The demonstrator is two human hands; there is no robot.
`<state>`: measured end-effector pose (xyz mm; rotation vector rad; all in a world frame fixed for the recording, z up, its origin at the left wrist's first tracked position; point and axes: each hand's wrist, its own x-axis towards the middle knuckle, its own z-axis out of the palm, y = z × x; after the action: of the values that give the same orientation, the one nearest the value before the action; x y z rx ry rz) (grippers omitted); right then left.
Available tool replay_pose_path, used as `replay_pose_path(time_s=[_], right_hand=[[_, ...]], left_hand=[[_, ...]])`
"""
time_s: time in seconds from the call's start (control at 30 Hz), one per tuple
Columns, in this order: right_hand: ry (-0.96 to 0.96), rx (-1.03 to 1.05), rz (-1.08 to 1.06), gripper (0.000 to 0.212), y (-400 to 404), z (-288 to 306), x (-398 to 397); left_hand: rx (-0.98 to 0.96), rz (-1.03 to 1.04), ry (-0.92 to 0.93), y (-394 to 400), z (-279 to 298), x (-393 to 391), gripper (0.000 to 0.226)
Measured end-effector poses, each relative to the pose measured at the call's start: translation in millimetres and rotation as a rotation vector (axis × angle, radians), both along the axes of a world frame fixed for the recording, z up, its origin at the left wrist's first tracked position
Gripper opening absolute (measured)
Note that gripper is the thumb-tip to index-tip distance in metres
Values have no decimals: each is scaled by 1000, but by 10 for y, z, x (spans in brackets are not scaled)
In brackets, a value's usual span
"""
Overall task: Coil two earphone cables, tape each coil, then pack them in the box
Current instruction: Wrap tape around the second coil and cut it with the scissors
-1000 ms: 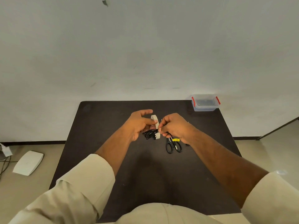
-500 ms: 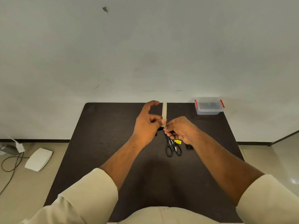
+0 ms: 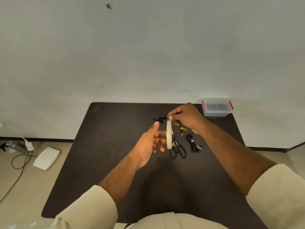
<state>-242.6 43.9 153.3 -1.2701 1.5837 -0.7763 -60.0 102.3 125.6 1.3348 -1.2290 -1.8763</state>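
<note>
While the right hand [image 3: 188, 118] pinches a coiled earphone cable [image 3: 159, 119] above the table [image 3: 102, 154], the left hand [image 3: 151, 143] holds the tape roll [image 3: 169, 137] on loosely curled fingers; a second coil [image 3: 194, 143] lies beside scissors [image 3: 178, 150]; the box [image 3: 217, 107] sits at the far right corner.

Right hand [image 3: 189, 119] pinches a coiled earphone cable [image 3: 159, 119]; left hand [image 3: 152, 143] holds the tape roll [image 3: 169, 135] (edge-on) below it
</note>
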Motion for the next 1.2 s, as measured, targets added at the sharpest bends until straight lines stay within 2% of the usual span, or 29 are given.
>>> replay_pose_path(time_s=[0.07, 0.2, 0.33, 0.4, 0.47, 0.53, 0.57, 0.63, 0.7, 0.8, 0.87, 1.03, 1.1, 1.2], right_hand=[[84, -46, 77, 12, -23, 36, -33], [55, -82, 142, 15, -32, 122, -77], [26, -103, 216, 20, -6, 171, -87], [-3, -141, 252, 22, 11, 181, -73], [-38, -215, 256, 23, 32, 178, -36], [-37, -313, 223, 25, 62, 168, 22], [-19, -372, 208, 26, 82, 163, 50], [35, -497, 204, 25, 112, 145, 91], [93, -600, 212, 23, 125, 130, 99], [134, -682, 223, 22, 132, 140, 86], [169, -703, 242, 22, 125, 157, 74], [294, -805, 339, 21, 134, 167, 36], [326, -796, 362, 27, 131, 178, 12], [505, -861, 195, 48, 124, 117, -41]], left_hand=[[-13, -3, -78, -44, 1, -23, 65], [-133, 193, -202, -83, 30, -97, 40], [-633, 376, -588, -163, 105, -9, 39], [-874, 463, -638, -226, 250, 51, 42], [-1018, 336, -651, -353, 393, 89, 39], [-989, 48, -742, -487, 503, 100, 39], [-952, -62, -784, -531, 532, 103, 33], [-905, -156, -795, -562, 582, 112, 10], [-882, -190, -795, -579, 624, 120, 3], [-906, -221, -875, -602, 701, 106, 22], [-905, -198, -862, -592, 752, 85, 24], [-698, -209, -615, -584, 814, 78, 16], [-634, -207, -524, -599, 846, 88, 13], [-577, -122, -489, -640, 850, 93, 11]])
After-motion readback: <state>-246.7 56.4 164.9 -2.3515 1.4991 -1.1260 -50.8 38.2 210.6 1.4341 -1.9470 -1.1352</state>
